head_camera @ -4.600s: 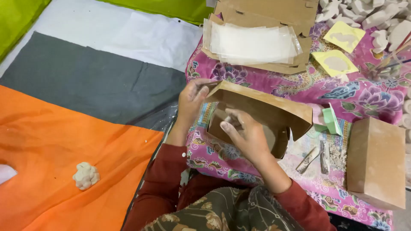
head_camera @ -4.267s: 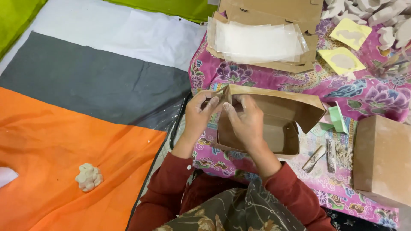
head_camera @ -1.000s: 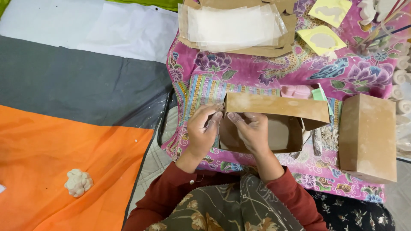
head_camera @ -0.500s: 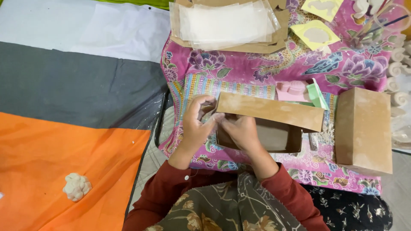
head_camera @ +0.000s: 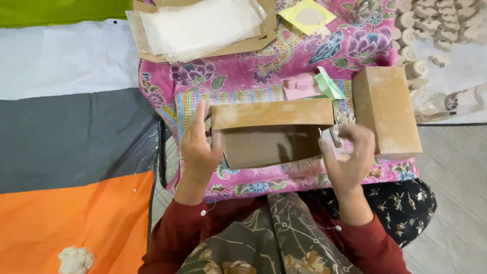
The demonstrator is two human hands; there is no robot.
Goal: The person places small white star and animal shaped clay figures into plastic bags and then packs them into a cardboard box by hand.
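Note:
An open brown cardboard box [head_camera: 269, 144] lies on a pink floral cloth [head_camera: 238, 76] over my lap, its lid flap [head_camera: 271, 114] standing up at the back. My left hand [head_camera: 199, 147] grips the box's left end, thumb on the front wall and fingers stretched up along the side. My right hand [head_camera: 350, 157] hovers at the box's right end, fingers curled and apart, slightly blurred, with nothing visibly in it.
A closed brown box [head_camera: 385, 111] stands just right of my right hand. Behind lie a pink item [head_camera: 298, 83], a green packet [head_camera: 327, 83], a stack of flat cardboard with translucent sheets [head_camera: 203, 25] and a yellow card [head_camera: 307, 15]. White moulded pieces [head_camera: 431, 25] sit far right.
My hands have come apart from the box's front left corner: the left now holds the left end, and the right has moved over to the right end.

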